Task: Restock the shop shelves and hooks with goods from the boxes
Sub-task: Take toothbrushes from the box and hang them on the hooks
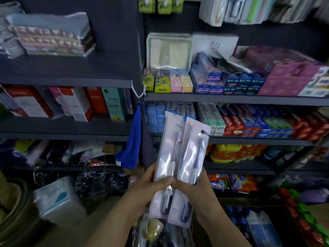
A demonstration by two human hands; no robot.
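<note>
Two long pale-lilac toothbrush packs stand upright side by side in front of the dark shelves. My left hand point(154, 182) grips the left toothbrush pack point(169, 154) around its middle, thumb across the front. My right hand point(192, 184) holds the right toothbrush pack point(193, 154) the same way. The thumbs meet between the packs. More packs seem stacked behind each front one. Below my wrists lies a box point(156, 230) with more packaged goods, mostly hidden.
Dark shelving point(231, 99) fills the view: toothpaste cartons point(249, 122) at right, boxed goods at left, hanging packs point(213, 9) on hooks at top right. A blue cloth point(131, 139) hangs from the shelf post. Wrapped bundles lie low at left.
</note>
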